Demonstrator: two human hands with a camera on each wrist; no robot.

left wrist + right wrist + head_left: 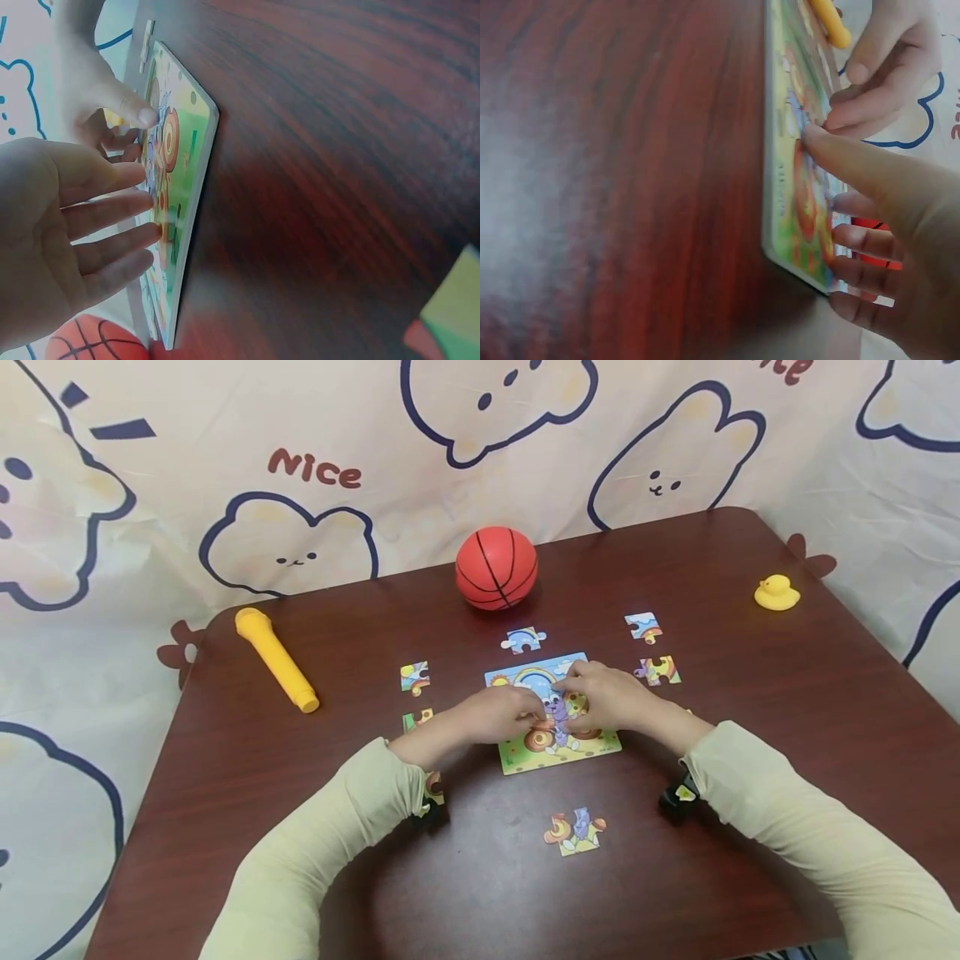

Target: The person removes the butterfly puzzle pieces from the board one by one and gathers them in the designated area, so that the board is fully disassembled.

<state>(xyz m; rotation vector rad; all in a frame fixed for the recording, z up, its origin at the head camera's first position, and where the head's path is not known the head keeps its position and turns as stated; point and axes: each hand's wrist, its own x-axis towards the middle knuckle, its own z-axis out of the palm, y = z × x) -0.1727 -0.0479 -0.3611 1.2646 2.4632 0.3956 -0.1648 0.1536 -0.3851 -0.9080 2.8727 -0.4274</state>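
A picture puzzle board (517, 762) lies flat on the table, printed with a rainbow, a sun and a purple cartoon figure. Over its left-middle part, my left hand (504, 714) touches the picture with fairly straight fingertips. From the other side my right hand (609, 695) rests on the board, its thumb and fingers spread. In the left wrist view the left fingers (112, 251) meet the printed surface. The right thumb (855, 157) presses on the picture in the right wrist view. Whether a loose piece lies under the fingertips is hidden.
Loose jigsaw pieces lie around the board: one near me (576, 835), one behind (523, 642), several at left (415, 678) and right (660, 670). A red toy basketball (497, 568) sits farther back. A yellow microphone-shaped toy (277, 660) lies left, a yellow duck (777, 593) far right.
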